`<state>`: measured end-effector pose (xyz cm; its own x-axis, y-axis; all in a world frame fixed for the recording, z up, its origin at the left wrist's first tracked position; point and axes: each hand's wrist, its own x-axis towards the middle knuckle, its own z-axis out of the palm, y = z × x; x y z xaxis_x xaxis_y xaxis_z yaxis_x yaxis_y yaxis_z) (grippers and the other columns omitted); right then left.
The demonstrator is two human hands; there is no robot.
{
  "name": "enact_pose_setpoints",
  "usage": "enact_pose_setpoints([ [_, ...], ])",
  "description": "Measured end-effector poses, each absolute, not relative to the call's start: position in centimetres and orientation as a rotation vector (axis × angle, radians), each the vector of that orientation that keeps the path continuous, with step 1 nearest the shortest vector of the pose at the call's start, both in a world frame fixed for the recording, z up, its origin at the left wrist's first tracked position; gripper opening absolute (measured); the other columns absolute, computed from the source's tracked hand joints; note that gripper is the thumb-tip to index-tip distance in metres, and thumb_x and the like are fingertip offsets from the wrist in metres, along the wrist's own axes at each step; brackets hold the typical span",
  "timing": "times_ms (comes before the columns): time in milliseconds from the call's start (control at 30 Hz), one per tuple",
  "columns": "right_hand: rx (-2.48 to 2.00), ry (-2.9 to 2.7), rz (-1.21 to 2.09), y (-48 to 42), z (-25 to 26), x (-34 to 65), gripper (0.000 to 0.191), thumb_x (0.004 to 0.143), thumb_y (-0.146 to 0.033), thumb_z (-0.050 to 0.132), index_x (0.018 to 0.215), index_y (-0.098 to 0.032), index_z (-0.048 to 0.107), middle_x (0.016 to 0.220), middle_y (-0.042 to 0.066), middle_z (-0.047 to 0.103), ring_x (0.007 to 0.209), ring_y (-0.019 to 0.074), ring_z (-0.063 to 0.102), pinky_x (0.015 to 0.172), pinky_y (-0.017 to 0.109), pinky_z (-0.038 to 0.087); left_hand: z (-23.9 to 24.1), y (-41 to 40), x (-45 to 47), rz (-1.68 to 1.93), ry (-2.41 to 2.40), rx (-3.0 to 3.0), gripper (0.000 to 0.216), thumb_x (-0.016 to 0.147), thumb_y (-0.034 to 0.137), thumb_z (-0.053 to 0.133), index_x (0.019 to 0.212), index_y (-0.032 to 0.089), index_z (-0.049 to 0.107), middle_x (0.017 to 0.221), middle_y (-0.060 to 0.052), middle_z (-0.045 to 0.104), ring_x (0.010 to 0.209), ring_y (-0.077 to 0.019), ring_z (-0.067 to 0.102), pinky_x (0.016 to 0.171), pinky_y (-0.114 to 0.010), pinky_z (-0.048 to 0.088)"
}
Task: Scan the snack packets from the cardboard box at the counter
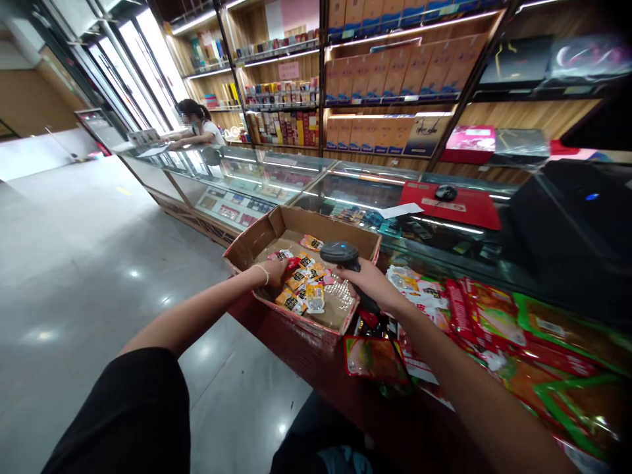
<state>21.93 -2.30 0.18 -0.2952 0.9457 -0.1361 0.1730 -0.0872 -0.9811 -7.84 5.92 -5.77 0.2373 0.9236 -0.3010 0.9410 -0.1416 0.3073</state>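
My right hand (370, 284) grips a dark handheld barcode scanner (340, 253) by its handle; a small blue light glows on its top. The scanner's head is above the right side of a shallow cardboard box (264, 232). Reaching in over the box's left wall, my left hand (275, 271) is closed on a small red packet (293, 263), its fingertips partly hidden. Several small orange-and-white snack packets (297, 279) lie loosely in the middle of the box, close to my left fingers. One packet with a clear window (315, 297) lies nearest me.
Red and green food packages (494, 316) are piled at the right. Behind the box runs a glass display counter (316, 178) carrying a red mat (469, 209) with a mouse (446, 192). Another person (210, 135) leans on the counter's far end. Boxed goods fill the shelves (395, 102).
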Motion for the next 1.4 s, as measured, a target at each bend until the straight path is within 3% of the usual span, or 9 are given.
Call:
enact_pose_setpoints([
  [100,-1.249,-1.493,1.481,-2.4,0.2,22.1,0.023,0.076,-0.035,0.068,0.088,-0.019,0.057,0.062,0.000,0.067,0.035,0.0101,0.050,0.033,0.021,0.038,-4.6,5.4,-8.3,0.170,1.720,2.015,0.026,0.052,0.023,0.073,0.075,0.018,0.061,0.071,-0.008,0.066,0.065,-0.0218,0.064,0.062,-0.026,0.047],
  [200,-1.278,-1.501,1.485,-2.7,0.6,22.3,0.022,0.075,-0.035,0.069,0.085,-0.020,0.058,0.060,0.000,0.067,0.033,0.0100,0.048,0.033,0.022,0.038,-3.1,4.7,-8.9,0.240,1.697,1.975,0.016,0.059,0.025,0.069,0.072,0.019,0.061,0.062,-0.002,0.063,0.055,-0.0160,0.059,0.052,-0.022,0.044],
  [433,-1.292,-1.553,1.479,-3.6,1.1,23.6,0.019,0.075,-0.036,0.068,0.077,-0.020,0.057,0.044,-0.003,0.058,0.031,0.0112,0.046,0.032,0.022,0.038,-0.4,2.4,-7.1,0.725,1.285,1.281,0.038,0.061,0.027,0.078,0.094,0.018,0.063,0.077,-0.002,0.069,0.062,-0.0156,0.065,0.056,-0.026,0.053],
  [533,-1.266,-1.539,1.481,-4.1,1.2,23.8,0.020,0.075,-0.037,0.067,0.074,-0.020,0.058,0.040,-0.004,0.054,0.032,0.0120,0.047,0.033,0.022,0.039,1.1,2.0,-5.1,0.872,1.135,1.069,0.036,0.064,0.027,0.079,0.095,0.017,0.062,0.079,-0.004,0.069,0.063,-0.0148,0.066,0.060,-0.028,0.056],
  [733,-1.144,-1.408,1.380,-6.2,1.8,25.4,0.019,0.079,-0.039,0.065,0.080,-0.021,0.058,0.049,-0.003,0.060,0.033,0.0119,0.046,0.035,0.024,0.038,4.2,2.0,0.1,1.187,1.006,0.953,0.031,0.069,0.019,0.076,0.096,0.015,0.063,0.087,-0.006,0.071,0.069,-0.0130,0.067,0.066,-0.025,0.056],
  [867,-1.167,-1.396,1.234,-8.6,2.8,28.7,0.025,0.081,-0.045,0.063,0.077,-0.020,0.058,0.040,-0.004,0.053,0.033,0.0122,0.045,0.037,0.024,0.037,4.7,1.7,4.4,1.253,0.971,0.932,0.033,0.067,0.021,0.078,0.095,0.016,0.062,0.084,-0.003,0.070,0.066,-0.0103,0.065,0.064,-0.023,0.055],
  [1100,-1.373,-1.265,1.186,-13.6,4.4,34.0,0.027,0.076,-0.047,0.070,0.082,-0.023,0.060,0.042,-0.004,0.052,0.034,0.0133,0.045,0.036,0.025,0.036,3.3,0.4,12.0,1.183,0.841,0.934,0.034,0.068,0.022,0.078,0.095,0.016,0.060,0.089,-0.004,0.071,0.073,-0.0115,0.068,0.070,-0.024,0.056],
  [1267,-1.449,-1.248,1.071,-15.0,3.8,36.0,0.028,0.076,-0.045,0.071,0.069,-0.023,0.055,0.040,-0.002,0.052,0.034,0.0127,0.044,0.037,0.026,0.035,3.0,-0.4,15.0,1.152,0.806,0.981,0.037,0.065,0.025,0.079,0.094,0.014,0.060,0.090,-0.006,0.071,0.074,-0.0133,0.067,0.069,-0.025,0.055],
  [1400,-1.464,-1.216,1.063,-15.7,3.1,37.7,0.028,0.075,-0.045,0.072,0.072,-0.022,0.056,0.040,-0.003,0.052,0.033,0.0121,0.042,0.036,0.025,0.034,3.0,-0.8,16.2,1.114,0.833,1.042,0.038,0.064,0.027,0.079,0.094,0.014,0.061,0.090,-0.005,0.070,0.072,-0.0120,0.066,0.068,-0.024,0.054],
])
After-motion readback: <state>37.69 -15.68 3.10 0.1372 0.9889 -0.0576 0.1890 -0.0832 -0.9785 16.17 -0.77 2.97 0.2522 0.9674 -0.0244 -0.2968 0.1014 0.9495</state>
